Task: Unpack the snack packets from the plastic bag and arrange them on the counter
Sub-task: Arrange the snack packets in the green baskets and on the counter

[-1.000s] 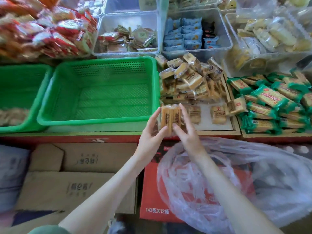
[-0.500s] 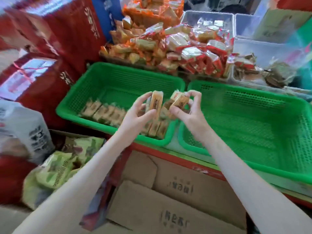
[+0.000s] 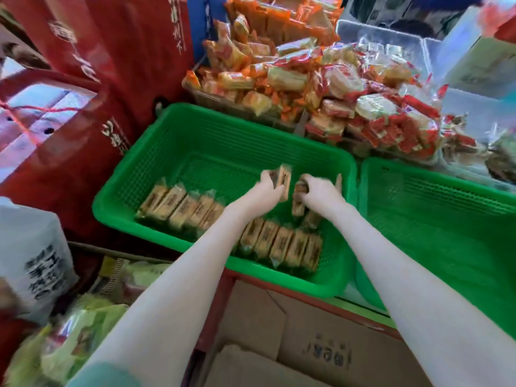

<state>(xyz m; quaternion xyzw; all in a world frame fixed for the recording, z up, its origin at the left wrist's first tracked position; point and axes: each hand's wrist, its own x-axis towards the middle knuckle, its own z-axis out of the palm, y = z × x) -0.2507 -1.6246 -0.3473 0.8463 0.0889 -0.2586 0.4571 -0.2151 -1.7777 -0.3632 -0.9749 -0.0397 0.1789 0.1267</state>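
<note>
Left hand (image 3: 268, 189), over the middle of the left green basket (image 3: 223, 114), fingers curled round one tan snack packet (image 3: 284, 180) held upright on its edge. Right hand (image 3: 321, 194), just beside it, fingers curled round a small bunch of packets (image 3: 299, 195); motion blur hides how many it grips. Both hands hang above the basket floor, and the two held loads lie near each other but apart. Along the near wall of the same basket stands a row of packets (image 3: 282, 244) of the same tan kind, set on edge side by side and touching; the left forearm crosses the row and hides its middle part. A second green basket (image 3: 435, 219) sits to the right, and whether the two rims touch cannot be told. Behind both baskets lies a heap of red and orange packets (image 3: 335, 88). Red cartons (image 3: 69, 113) stand to the left, a white printed bag (image 3: 33, 269) lies below them, and brown cardboard boxes (image 3: 312, 342) sit under the counter edge (image 3: 360, 305).
</note>
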